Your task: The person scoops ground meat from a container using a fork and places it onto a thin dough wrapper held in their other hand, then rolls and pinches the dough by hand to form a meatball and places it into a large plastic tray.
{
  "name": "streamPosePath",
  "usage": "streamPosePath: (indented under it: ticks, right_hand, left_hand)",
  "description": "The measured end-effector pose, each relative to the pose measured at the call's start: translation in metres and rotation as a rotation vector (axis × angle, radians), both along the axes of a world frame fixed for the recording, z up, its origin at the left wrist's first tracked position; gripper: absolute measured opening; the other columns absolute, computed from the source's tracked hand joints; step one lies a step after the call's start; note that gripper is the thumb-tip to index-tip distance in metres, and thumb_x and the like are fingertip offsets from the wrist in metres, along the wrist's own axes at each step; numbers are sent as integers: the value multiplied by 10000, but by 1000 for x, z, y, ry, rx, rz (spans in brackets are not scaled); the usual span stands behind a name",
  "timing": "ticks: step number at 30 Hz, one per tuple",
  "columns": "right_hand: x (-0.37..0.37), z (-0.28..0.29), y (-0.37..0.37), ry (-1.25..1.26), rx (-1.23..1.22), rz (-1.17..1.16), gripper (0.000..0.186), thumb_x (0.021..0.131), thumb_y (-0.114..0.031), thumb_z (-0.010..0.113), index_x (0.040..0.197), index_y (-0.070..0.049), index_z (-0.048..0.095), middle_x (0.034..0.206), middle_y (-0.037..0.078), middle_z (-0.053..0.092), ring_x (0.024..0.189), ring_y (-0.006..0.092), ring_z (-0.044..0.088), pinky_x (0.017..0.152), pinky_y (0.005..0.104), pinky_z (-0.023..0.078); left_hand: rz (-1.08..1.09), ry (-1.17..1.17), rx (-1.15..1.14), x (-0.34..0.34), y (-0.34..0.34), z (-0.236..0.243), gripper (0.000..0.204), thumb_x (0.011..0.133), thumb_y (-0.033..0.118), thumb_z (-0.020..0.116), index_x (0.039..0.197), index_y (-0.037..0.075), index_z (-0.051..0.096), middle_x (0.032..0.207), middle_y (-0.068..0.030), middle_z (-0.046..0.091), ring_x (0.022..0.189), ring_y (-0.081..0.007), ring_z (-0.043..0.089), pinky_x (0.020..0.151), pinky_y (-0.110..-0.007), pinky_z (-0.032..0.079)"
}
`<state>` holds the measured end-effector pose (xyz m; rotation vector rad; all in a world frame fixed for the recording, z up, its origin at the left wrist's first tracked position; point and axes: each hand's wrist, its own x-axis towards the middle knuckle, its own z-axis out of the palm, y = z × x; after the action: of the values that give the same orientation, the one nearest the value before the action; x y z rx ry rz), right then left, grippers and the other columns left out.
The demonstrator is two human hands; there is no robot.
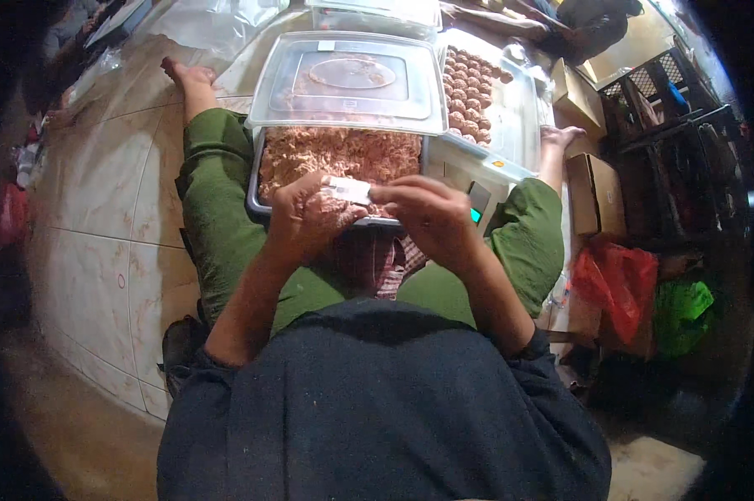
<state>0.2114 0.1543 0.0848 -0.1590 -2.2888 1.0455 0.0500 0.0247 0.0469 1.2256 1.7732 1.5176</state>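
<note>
My left hand (308, 215) is closed round a small white block-like piece (348, 190), perhaps plastic, whose exact kind I cannot make out. The fingers of my right hand (433, 210) are bent together at its right end, slightly blurred. Both hands are over the near edge of a dark-rimmed tub between my legs. A pinkish-brown, crumbly mixture (335, 154) fills this tub. Its far part lies under a clear plastic lid (268, 100). To the right, a clear tray (517, 117) holds rows of round brown balls (467, 88).
Beside my right leg is a scale (477, 204) with a lit green display. Cardboard boxes (595, 196), a red plastic bag (617, 284) and a green bag (684, 313) lie farther right. Another clear container (377, 18) stands behind the lid. Pale tiles (89, 200) cover the floor on the left.
</note>
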Motion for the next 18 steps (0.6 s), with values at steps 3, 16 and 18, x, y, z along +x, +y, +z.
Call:
streamPosePath:
  ticks: [3,16,18]
  right_hand:
    - [3,-13,-6,-75,69,30,228,783,14,631,1006,-30,653,915,132,649,782,212,650,634,274,511]
    - [8,-45,-21,-1,-231,-23,255,842,-11,600,1094,-31,630,906,92,646,727,115,597,601,226,486]
    - [6,-40,-27,-22,-264,31,255,820,-1,615,1069,-43,647,935,102,646,811,174,631,647,252,513]
  left_hand:
    - [-35,-145,91,-5,0,-12,284,694,157,776,877,11,616,728,-4,602,653,-94,547,624,-239,463]
    - [70,-22,124,1,6,-11,842,725,287,717,1375,-9,270,896,-124,609,818,-143,596,781,-279,475]
    - [0,83,172,-8,6,-20,652,716,240,724,1228,-11,410,863,-99,608,800,-129,587,745,-270,476]
